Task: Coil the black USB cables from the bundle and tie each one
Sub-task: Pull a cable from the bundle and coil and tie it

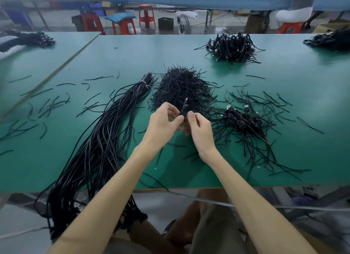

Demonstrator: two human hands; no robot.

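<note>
Trouble, if it comes, starts at the pinch. The left hand and right hand meet just above the desk, fingers curled in, both gripping one small coiled cable between them. A plug end pokes up out of the top. Is a tie already round it? I cannot tell, because the fingers cover the middle. If either grip slackens before the wrap is twisted tight, that springy coil likely pops open. Its loops would spill into the pile of ties right behind, black on black, and make a snarl to pick apart. Over on the left lies the long bundle, its tail hanging off the near edge of the desk, and a careless forearm could drag it over. On the right the finished coils sit close, loose tails sprawling. A sloppy drop there could hook the new one into its neighbours.
</note>
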